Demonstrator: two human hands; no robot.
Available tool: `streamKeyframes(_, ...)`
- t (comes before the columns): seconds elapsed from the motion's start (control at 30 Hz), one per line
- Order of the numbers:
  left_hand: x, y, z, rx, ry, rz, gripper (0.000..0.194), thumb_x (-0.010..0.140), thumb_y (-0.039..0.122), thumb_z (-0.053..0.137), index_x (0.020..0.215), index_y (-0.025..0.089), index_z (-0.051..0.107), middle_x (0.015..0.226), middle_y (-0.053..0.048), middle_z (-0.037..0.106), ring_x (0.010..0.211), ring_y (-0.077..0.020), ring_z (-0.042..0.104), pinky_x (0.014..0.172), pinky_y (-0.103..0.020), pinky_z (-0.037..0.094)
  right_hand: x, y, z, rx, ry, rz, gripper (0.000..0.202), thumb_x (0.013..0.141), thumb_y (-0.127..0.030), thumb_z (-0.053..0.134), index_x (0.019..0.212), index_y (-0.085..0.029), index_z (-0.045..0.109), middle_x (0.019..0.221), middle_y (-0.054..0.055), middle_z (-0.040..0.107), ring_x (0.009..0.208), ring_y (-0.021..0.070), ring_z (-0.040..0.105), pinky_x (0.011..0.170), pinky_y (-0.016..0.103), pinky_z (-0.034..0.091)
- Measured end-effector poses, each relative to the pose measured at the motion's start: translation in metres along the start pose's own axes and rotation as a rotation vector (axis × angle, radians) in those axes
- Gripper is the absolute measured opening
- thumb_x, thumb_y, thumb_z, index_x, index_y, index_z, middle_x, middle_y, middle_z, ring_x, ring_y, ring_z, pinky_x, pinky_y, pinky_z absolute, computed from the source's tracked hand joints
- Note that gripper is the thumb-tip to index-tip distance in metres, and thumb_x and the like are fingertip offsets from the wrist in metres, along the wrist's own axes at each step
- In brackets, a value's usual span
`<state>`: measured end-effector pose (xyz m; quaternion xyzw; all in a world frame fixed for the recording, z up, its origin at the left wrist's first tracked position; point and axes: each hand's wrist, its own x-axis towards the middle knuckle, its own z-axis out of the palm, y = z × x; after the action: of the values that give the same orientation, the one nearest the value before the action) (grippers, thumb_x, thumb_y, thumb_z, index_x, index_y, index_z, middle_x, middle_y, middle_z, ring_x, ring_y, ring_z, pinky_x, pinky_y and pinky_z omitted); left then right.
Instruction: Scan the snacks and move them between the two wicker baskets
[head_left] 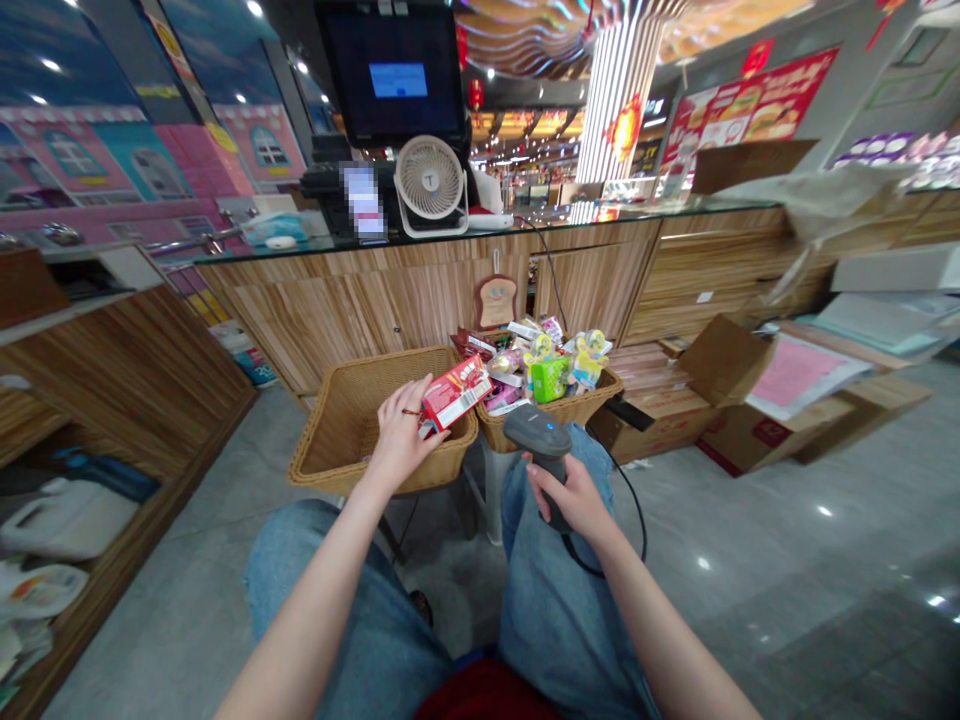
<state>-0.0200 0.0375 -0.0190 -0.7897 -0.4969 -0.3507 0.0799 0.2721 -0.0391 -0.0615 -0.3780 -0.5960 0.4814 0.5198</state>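
Observation:
My left hand (401,430) is closed on a small red snack box (456,393), whose barcode side faces up toward me. The box is above the inner rims of two wicker baskets. In the left wicker basket (326,425) I see mostly bare woven walls; its near right part is hidden by my hand. The right wicker basket (600,400) is heaped with packaged sweets and toys, among them a green packet (550,379). My right hand (576,492) grips a dark grey barcode scanner (537,430) by its handle, over my right knee. Its head points toward the box.
Behind the baskets stands a wood-grain counter (375,305) bearing a monitor (397,85), a white fan (430,180) and a phone (364,203). Opened cardboard boxes (750,425) lie at right. A black cable (641,510) loops from the scanner. Shelving (127,370) stands left.

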Motion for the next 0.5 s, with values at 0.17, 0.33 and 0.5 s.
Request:
streamKeyframes(0.17, 0.0023, -0.0015, 0.0032, -0.039, -0.018, -0.045, 0.103, 0.077, 0.026, 0.087, 0.163, 0.029, 0.031, 0.154, -0.016, 0.053, 0.143, -0.0359, 0.049, 0.119, -0.052, 0.037, -0.0003, 0.0013, -0.0002, -0.016, 0.0, 0.005, 0.044, 0.097, -0.062, 0.066, 0.106, -0.02, 0.061, 0.046, -0.01, 0.052, 0.035, 0.0126, 0.045, 0.044, 0.026, 0.041)
streamKeyframes(0.33, 0.0029, -0.0018, 0.0038, -0.063, -0.034, -0.062, 0.102, 0.078, 0.025, 0.086, 0.163, 0.029, 0.03, 0.155, -0.016, 0.052, 0.143, -0.0357, 0.048, 0.118, -0.053, 0.039, -0.0005, 0.001, 0.0003, -0.029, -0.002, 0.002, 0.041, 0.098, -0.06, 0.066, 0.103, -0.02, 0.059, 0.046, -0.01, 0.052, 0.036, 0.0126, 0.045, 0.044, 0.026, 0.042)
streamKeyframes(0.5, 0.0029, 0.0007, 0.0026, -0.061, -0.047, -0.072, 0.101, 0.08, 0.026, 0.084, 0.164, 0.029, 0.028, 0.157, -0.017, 0.05, 0.145, -0.0354, 0.047, 0.118, -0.053, 0.039, -0.0009, 0.003, 0.0007, -0.042, -0.006, -0.001, 0.041, 0.098, -0.061, 0.065, 0.104, -0.02, 0.059, 0.045, -0.01, 0.052, 0.036, 0.0127, 0.045, 0.044, 0.026, 0.041)
